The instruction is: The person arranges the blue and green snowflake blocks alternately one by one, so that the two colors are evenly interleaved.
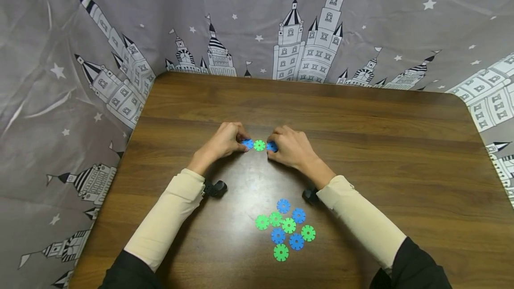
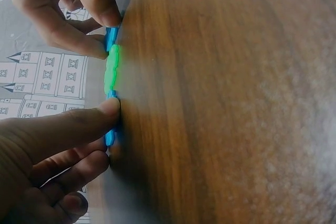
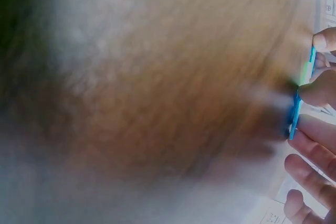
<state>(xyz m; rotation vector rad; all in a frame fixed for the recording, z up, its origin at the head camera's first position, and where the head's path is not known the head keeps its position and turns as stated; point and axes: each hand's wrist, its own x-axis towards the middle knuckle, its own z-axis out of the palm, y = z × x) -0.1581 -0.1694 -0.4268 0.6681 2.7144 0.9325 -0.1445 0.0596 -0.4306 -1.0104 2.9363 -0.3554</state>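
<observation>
Three notched plastic discs lie in a row near the middle of the table, a green disc with a blue one on either side. My left hand pinches the left blue disc between thumb and fingers. On the other side, my right hand grips the right blue disc, covering part of it. Seen edge-on in the left wrist view, the green disc lines up with both blue ones, its ends right at their edges. The right wrist view shows the right-hand blue disc under the thumb.
Closer to the body, several loose discs lie flat in a cluster, among them a green disc and a blue disc. The wooden table meets a grey castle-print cloth at its back and left edges.
</observation>
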